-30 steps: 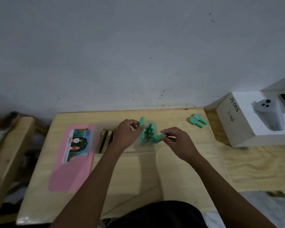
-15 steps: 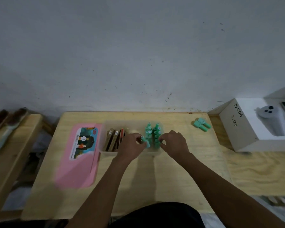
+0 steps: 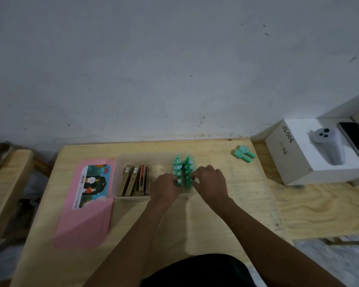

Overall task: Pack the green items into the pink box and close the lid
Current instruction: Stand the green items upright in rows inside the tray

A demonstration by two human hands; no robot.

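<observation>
A pale open box (image 3: 120,162) stands mid-table, and two rows of green stamp-like pieces (image 3: 183,167) stand upright in its right part. My left hand (image 3: 166,188) pinches the nearest piece of the left row. My right hand (image 3: 210,181) pinches the nearest piece of the right row. The pink lid (image 3: 85,220) with a picture label lies flat to the left of the box. A few more green pieces (image 3: 243,154) lie loose near the table's far right corner.
Brown wooden blocks (image 3: 134,179) stand in the box's left part. A white carton (image 3: 311,164) with a grey controller (image 3: 327,145) and a dark phone (image 3: 355,139) on it sits to the right. A wooden bench (image 3: 6,175) is on the left.
Both hands have come down with green pieces and set them at the near end of the two rows in the box. The camera has moved in closer.
</observation>
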